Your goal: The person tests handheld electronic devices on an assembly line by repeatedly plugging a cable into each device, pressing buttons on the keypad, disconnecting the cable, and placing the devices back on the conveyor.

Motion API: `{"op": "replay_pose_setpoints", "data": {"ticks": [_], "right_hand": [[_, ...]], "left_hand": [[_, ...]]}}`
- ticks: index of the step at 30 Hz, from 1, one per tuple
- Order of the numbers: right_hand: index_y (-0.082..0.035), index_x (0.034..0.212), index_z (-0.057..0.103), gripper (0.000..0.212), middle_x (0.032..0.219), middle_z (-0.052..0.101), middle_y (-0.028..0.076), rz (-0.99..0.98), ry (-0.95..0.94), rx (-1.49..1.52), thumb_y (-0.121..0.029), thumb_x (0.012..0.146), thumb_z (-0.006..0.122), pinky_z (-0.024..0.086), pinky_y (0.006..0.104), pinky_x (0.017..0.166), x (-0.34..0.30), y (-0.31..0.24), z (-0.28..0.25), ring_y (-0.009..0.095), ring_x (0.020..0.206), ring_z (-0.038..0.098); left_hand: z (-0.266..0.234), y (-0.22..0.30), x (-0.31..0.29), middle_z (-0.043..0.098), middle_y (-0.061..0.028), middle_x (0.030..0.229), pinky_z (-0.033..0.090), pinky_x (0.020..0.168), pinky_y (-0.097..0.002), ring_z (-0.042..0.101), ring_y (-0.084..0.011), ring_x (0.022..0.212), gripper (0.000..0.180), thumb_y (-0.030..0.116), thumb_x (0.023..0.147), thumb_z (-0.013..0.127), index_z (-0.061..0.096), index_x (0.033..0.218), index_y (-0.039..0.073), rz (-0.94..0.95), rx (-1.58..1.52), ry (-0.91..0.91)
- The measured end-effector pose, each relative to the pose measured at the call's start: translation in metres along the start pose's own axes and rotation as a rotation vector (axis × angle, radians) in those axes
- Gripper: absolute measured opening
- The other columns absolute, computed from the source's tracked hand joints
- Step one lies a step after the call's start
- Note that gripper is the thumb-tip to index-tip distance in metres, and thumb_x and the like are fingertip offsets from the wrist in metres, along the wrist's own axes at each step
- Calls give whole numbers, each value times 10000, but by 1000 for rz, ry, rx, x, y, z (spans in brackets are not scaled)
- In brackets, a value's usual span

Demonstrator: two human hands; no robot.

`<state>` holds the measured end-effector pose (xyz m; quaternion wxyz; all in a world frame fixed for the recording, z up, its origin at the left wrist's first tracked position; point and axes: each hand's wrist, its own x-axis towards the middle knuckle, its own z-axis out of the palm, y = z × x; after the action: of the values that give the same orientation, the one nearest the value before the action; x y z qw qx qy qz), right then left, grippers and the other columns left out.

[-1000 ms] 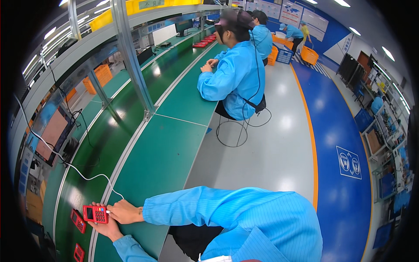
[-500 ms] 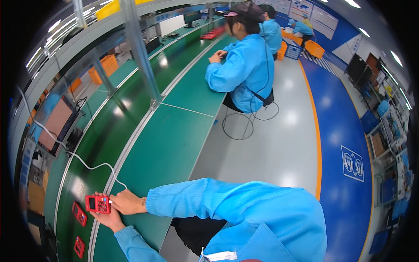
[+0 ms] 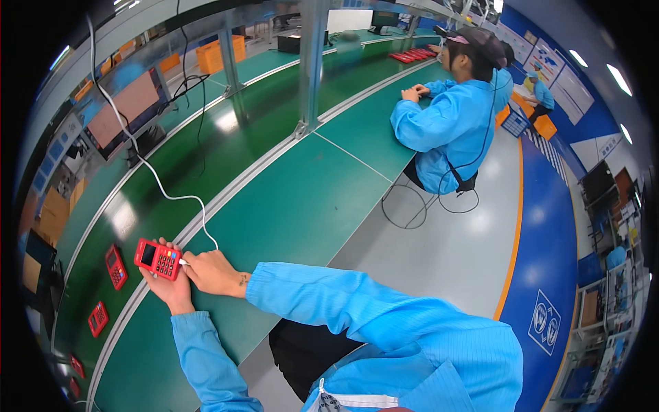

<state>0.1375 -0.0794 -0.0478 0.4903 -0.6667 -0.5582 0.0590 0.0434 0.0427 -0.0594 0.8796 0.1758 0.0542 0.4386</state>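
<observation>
My left hand (image 3: 173, 294) is closed around a red handheld card terminal (image 3: 157, 259), its small dark screen and keypad facing up. Between the fingertips of my right hand (image 3: 215, 272) is the white plug (image 3: 183, 261) of a cable. That plug meets the terminal's right side; how deep it sits I cannot tell. From there the white cable (image 3: 180, 198) loops back over the green bench and climbs to the upper left. Both hands are above the near bench edge beside the belt.
Red terminals (image 3: 116, 267) lie along the dark green belt (image 3: 226, 147) at left. A metal post (image 3: 314, 69) rises beyond the bench (image 3: 274, 199). Further along, a person in a blue jacket (image 3: 446, 127) sits on a stool, near a row of red terminals (image 3: 414, 55).
My view has turned, so the bench and the seated person sit further right and more terminals show at lower left. Both hands keep hold of the terminal and plug.
</observation>
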Motion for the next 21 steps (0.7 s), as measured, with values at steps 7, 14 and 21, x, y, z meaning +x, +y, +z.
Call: {"op": "replay_pose_setpoints", "data": {"ticks": [7, 14, 21], "right_hand": [[13, 929, 563, 189, 671, 636, 216, -4, -21, -23, -176, 919, 560, 469, 542, 576, 1, -3, 5, 417, 622, 621], [24, 958, 561, 231, 668, 633, 216, 6, -18, -43, -204, 923, 553, 477, 546, 609, 0, 0, 2, 426, 629, 620], [19, 918, 571, 219, 671, 626, 222, 4, 22, 38, -195, 942, 529, 482, 549, 620, -3, -6, -7, 435, 627, 611]], "left_hand": [[-4, 3, -1, 561, -180, 1263, 454, 995, -427, 537, -314, 1077, 589, 480, 1020, 418, 485, 1325, -20, -3, 4, -46], [-14, 1, 5, 543, -184, 1325, 464, 997, -450, 550, -326, 1124, 657, 521, 1012, 375, 428, 1409, 0, 27, 63, -73], [-13, -1, 2, 556, -181, 1219, 466, 982, -429, 543, -306, 1083, 702, 520, 1017, 362, 436, 1365, -85, -13, 120, -106]]}}
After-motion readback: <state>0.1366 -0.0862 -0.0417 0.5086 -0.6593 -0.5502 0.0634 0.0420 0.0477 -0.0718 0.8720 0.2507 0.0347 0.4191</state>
